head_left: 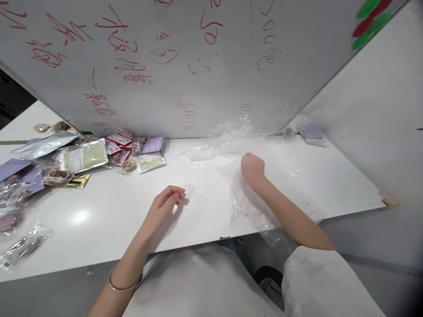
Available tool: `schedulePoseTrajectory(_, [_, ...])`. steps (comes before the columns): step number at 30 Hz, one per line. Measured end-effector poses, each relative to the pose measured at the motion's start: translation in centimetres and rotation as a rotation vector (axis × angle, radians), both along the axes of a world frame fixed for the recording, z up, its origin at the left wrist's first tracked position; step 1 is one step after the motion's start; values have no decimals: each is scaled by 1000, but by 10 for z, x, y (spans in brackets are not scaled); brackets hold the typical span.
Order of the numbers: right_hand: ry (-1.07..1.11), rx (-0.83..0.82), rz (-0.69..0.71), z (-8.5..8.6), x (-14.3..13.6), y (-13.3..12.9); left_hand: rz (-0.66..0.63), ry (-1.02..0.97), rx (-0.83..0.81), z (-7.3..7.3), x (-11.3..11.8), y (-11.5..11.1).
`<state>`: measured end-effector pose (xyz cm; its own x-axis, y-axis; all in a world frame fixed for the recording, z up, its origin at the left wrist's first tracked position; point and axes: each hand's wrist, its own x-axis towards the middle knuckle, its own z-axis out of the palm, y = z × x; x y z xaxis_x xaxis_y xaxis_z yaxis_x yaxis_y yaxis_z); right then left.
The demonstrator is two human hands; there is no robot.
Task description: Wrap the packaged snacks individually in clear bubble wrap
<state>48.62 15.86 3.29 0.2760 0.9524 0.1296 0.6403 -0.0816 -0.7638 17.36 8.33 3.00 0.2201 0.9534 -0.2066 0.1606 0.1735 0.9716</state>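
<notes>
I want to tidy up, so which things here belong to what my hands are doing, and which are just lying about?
Seemingly in use:
clear crinkled plastic, at your closed right hand
white tabletop, under the work

Apparently just lying about:
pale-green pouch
silver pouch
red-and-white packets
purple packet at far right
gold packet

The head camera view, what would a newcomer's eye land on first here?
Likely the red handwriting across the whiteboard behind the table. Next, the heap of packets at the left, with a silver-and-green pouch in it, then crinkled clear plastic by the right hand.
</notes>
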Motion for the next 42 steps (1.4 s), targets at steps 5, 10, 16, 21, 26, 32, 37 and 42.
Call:
schedulePoseTrajectory(5, [-81, 165, 264, 22, -46, -43, -34, -419, -210, 5, -9, 3])
schedulePoseTrajectory(10, [-70, -18, 1238, 11, -84, -59, 63, -758, -341, 8, -34, 2])
schedulePoseTrajectory(16, [-233, -131, 1523, -21, -85, -57, 194, -433, -323, -7, -56, 0])
schedulePoseTrajectory(21, [-464, 55, 1366, -33, -81, -62, 213, -125, -210, -18, -56, 4])
schedulePoseTrajectory(26, [-850, -9, 650, -39, -43, -47, 274, -71, -166, -14, -72, -11])
schedulePoseTrajectory(32, [-868, -103, 380, -39, -7, -38, 561, -134, -148, -29, -92, -38])
schedulePoseTrajectory(37, [-630, -96, 294, -29, -38, -27, 596, -89, -215, -29, -101, -58])
schedulePoseTrajectory(42, [-584, -110, 361, -28, -84, -13, 296, 7, -394, -18, -94, -73])
